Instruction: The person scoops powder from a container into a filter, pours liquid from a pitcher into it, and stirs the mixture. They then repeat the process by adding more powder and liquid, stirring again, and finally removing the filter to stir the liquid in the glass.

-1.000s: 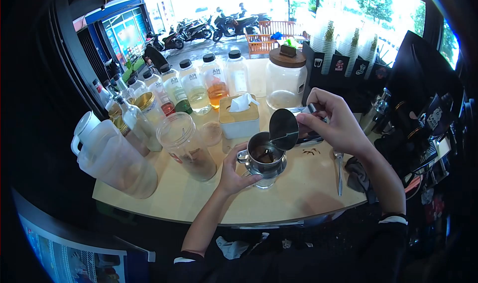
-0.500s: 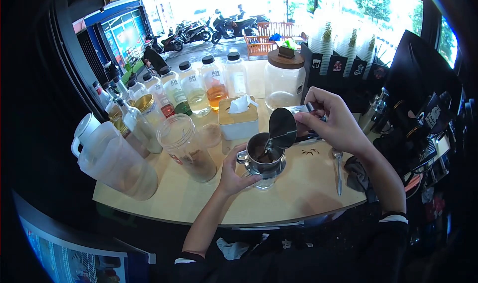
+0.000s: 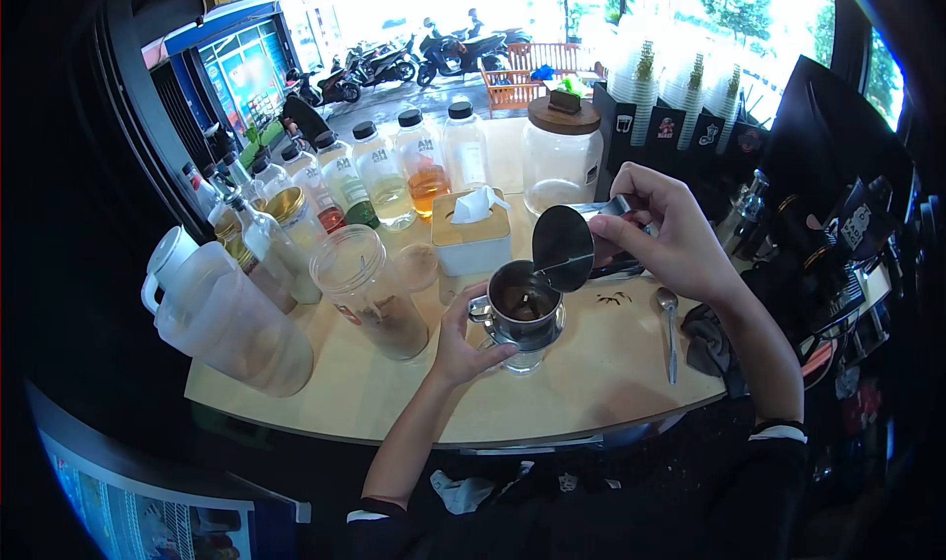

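Note:
A metal coffee drip filter with a side handle sits on top of a small clear glass. Dark liquid shows inside the filter. My left hand is wrapped around the filter's lower left side, its thumb across the front. Above the filter's right rim, my right hand grips the handle of a small metal pitcher. The pitcher is tilted left, its dark round mouth facing me and its lip over the filter. Whether liquid is still running from the lip is hard to make out.
An open plastic jar with brown powder stands left of the glass, beside a plastic jug. Behind are a tissue box, several bottles and a wooden-lidded jar. A spoon and cloth lie right.
Liquid in the filter now looks higher. The stream at the pitcher's lip is less visible. My right hand and the pitcher have shifted slightly right; my left hand has stayed put.

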A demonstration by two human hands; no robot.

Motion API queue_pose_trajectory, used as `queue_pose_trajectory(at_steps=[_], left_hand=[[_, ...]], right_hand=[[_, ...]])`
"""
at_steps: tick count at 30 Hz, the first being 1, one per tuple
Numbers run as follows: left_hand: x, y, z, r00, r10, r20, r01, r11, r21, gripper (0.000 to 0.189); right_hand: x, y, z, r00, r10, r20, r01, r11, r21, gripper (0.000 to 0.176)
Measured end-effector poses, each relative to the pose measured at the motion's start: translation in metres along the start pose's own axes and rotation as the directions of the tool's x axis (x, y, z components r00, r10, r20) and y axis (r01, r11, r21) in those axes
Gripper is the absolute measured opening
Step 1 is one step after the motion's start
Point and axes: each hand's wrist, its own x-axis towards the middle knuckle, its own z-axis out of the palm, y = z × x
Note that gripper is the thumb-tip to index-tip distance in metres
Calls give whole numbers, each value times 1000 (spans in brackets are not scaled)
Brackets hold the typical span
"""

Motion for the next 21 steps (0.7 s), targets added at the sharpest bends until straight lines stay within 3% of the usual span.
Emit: queue_pose_trajectory(at_steps=[5,21], left_hand=[[0,0,0,1000,-13,3,13,1000,-15,81],[0,5,2,1000,-15,-9,14,1000,-24,82]], right_hand=[[4,1,3,998,-55,37,57,995,-81,28],[9,-4,10,999,-39,-35,33,989,-142,23]])
